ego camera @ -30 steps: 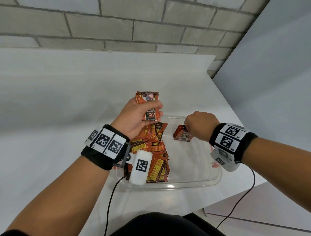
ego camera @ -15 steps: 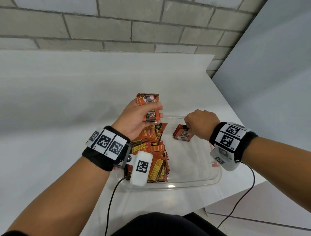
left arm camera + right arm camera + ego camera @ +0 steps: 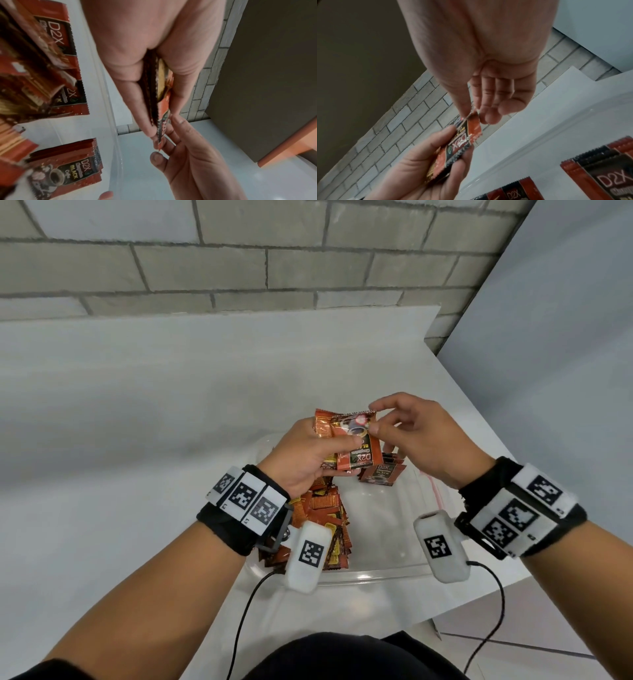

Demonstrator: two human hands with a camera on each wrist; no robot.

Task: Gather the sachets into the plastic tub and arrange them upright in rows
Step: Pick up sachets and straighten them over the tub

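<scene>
Under both hands stands the white table (image 3: 137, 412), and on it, just below the wrists, sits the clear plastic tub (image 3: 387, 571). Inside the tub, beneath the left wrist, a packed row of sachets (image 3: 323, 510) stands on edge along the left wall; their orange and yellow edges point up. Below the right hand's fingers, near the far wall of the tub, a small stack of sachets (image 3: 382, 474) lies with a dark "D2X BLACK" face on top; I cannot tell if it leans on the wall. The left hand (image 3: 308, 457) is above the far end of the tub and grips a small bundle of sachets (image 3: 330, 428), the thumb pressed over the front and the fingers curled behind. The left wrist view shows several thin packets (image 3: 155, 86) squeezed together between thumb and fingers. The right hand (image 3: 416, 436) is just beside the left one, their fingertips almost touching. Its thumb and forefinger pinch the top corner of the front sachet (image 3: 358, 441) of that bundle, while its other fingers stay loosely spread and hold nothing. The right wrist view shows the same pinch on the corner of the sachet (image 3: 471, 118). This front sachet sits tilted against the bundle, its printed face turned toward the person.
</scene>
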